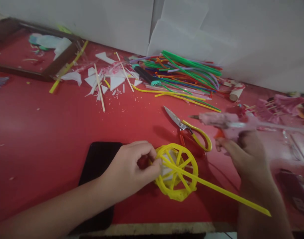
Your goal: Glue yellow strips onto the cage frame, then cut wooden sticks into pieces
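My left hand [137, 162] pinches the left rim of a yellow spoked wheel [179, 194], which looks made of pipe cleaners. A long yellow pipe cleaner [231, 195] lies across the wheel and sticks out to the lower right; its inner end is at my left fingertips. Something whitish shows behind the spokes. Raised at the right, my right hand [243, 156] grips a pink glue gun [223, 120] with an orange trigger, its nozzle pointing left. Motion blurs the gun. Scissors [184, 126] with yellow and red handles lie just beyond the wheel.
A heap of coloured pipe cleaners [181, 73] lies along the wall beside a dark cutter [145, 75]. White scraps [116, 83] and wooden sticks [99, 88] are left of it. A black phone-like slab [99, 159] rests under my left arm. A brown frame [22, 71] stands far left.
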